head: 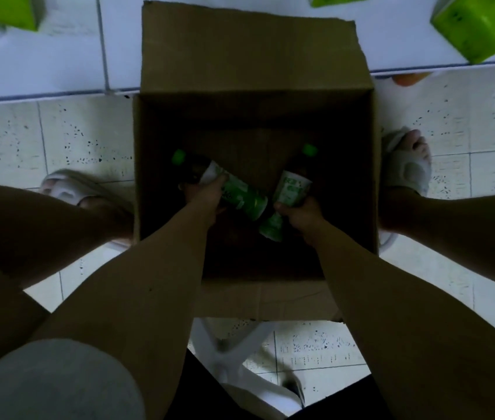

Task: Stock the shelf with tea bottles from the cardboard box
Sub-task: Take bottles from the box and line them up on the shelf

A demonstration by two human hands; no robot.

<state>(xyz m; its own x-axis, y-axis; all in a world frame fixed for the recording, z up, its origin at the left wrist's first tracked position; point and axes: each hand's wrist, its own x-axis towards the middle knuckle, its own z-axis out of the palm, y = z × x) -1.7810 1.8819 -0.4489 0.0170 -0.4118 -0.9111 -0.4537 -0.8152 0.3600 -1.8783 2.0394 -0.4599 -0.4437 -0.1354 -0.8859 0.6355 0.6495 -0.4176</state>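
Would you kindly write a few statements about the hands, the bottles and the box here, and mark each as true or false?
1. Both hands reach into the cardboard box. True.
2. The left hand is open and holds nothing. False: it grips a tea bottle by its green label.
3. The right hand holds a bottle with a green cap. True.
4. The box's flaps are closed. False: it stands open, its far flap folded back.
5. The box stands on a table. False: it sits on the tiled floor, between the person's feet.
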